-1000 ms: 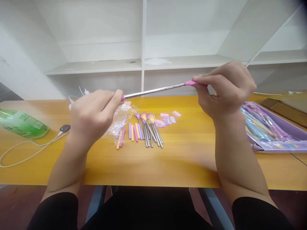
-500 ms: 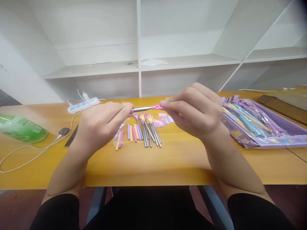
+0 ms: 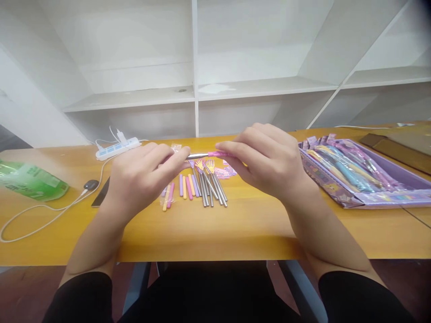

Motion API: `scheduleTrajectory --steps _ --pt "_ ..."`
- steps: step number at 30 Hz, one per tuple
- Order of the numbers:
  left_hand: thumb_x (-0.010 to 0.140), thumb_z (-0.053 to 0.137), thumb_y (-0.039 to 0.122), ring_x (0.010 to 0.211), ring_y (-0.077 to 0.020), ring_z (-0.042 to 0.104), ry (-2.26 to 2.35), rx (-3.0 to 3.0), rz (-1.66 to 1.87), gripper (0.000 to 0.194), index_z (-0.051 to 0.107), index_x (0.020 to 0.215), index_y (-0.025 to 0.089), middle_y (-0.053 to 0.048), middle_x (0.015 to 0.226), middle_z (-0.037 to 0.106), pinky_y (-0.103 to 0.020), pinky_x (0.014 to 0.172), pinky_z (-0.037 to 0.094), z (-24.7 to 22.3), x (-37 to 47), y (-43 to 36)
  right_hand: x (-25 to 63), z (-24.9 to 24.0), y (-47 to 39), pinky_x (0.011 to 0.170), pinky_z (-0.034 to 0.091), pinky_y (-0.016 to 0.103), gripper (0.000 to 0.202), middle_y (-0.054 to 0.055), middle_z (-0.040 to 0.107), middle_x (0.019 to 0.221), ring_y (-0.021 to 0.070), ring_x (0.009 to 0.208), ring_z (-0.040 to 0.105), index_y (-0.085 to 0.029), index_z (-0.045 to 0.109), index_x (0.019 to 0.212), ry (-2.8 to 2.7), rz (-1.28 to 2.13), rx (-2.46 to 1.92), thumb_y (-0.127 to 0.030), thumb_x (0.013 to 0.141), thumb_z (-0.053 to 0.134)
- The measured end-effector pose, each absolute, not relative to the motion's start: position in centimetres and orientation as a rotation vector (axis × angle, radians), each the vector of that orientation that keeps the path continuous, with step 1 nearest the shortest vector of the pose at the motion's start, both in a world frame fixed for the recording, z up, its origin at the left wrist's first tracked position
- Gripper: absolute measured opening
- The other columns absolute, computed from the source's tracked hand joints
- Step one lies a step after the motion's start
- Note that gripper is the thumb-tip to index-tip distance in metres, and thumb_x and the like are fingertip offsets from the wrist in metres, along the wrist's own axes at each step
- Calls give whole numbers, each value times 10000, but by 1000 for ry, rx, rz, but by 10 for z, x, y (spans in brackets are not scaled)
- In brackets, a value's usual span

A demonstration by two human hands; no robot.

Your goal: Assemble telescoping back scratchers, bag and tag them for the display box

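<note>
A back scratcher (image 3: 198, 156) with a metal rod and a pink end lies level between my hands, above the table. My left hand (image 3: 139, 177) is closed around its left end, hiding that part. At the other end, my right hand (image 3: 269, 163) pinches the pink piece, whose tip is covered by the fingers. Below them on the table lie several metal back scratcher rods (image 3: 213, 190) with yellow, pink and purple claw heads. Beside these, to the left, are several pink, yellow and purple handles (image 3: 189, 186), some on clear plastic wrap.
A purple tray (image 3: 400, 175) of wrapped back scratchers stands at right, near a brown cardboard piece (image 3: 397, 146). Pink printed cards (image 3: 222, 172) lie behind the rods. At left are a green pouch (image 3: 32, 181), a power strip (image 3: 117, 148) and a white cable (image 3: 50, 211).
My right hand has shifted slightly left, bringing the hands closer together. Less of the metal rod shows, and the pink bit beside my left fingers is now out of sight.
</note>
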State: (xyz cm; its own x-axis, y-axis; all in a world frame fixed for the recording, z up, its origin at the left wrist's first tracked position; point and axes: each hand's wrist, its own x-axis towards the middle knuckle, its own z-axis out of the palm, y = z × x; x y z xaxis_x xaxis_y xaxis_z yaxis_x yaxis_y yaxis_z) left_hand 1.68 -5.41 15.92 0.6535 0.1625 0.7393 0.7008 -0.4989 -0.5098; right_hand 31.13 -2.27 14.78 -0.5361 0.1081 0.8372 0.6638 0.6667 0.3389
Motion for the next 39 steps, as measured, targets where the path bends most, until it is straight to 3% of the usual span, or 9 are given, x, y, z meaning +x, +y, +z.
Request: scheduleTrajectory --steps 8,19,26,30,35,39 --pt "1062 737 225 710 -201 667 -667 -2071 -765 200 681 1247 278 -6 856 752 -371 587 423 159 21 -54 309 143 -20 693 340 359 93 7 711 854 160 757 546 -272 728 1000 -2047 -804 -532 -207 1067 724" --pt "1056 770 311 719 -215 639 -640 -2061 -840 84 702 1086 271 -15 814 719 -382 597 402 164 13 -46 303 139 -14 690 337 357 136 -18 672 778 153 686 482 -302 749 1012 -1949 -836 -495 -195 1075 693" --pt "1056 749 289 795 -205 634 -662 -1947 -924 68 686 1063 265 -15 882 757 -364 652 469 177 -20 -23 344 153 11 731 367 374 12 -8 710 826 173 736 551 -317 786 1048 -1803 -895 -513 -313 1053 776" --pt "1055 713 311 760 -196 628 -731 -1876 -945 103 677 970 263 -1 816 745 -366 668 476 184 -47 2 374 163 40 722 385 355 76 -16 678 752 160 702 561 -283 801 994 -1689 -963 -401 -346 1037 803" --pt "1004 783 267 787 -193 630 -666 -1841 -1061 42 758 1004 234 -22 844 757 -355 691 489 194 -93 25 426 171 71 705 450 366 198 37 698 736 178 713 595 -222 867 934 -1549 -986 -396 -412 990 857" --pt "999 789 273 784 -190 609 -561 -1801 -1107 47 792 995 226 -6 784 744 -371 742 488 199 -132 39 480 169 87 770 472 402 360 32 631 651 188 713 583 -222 837 770 -1394 -996 -744 -533 943 883"
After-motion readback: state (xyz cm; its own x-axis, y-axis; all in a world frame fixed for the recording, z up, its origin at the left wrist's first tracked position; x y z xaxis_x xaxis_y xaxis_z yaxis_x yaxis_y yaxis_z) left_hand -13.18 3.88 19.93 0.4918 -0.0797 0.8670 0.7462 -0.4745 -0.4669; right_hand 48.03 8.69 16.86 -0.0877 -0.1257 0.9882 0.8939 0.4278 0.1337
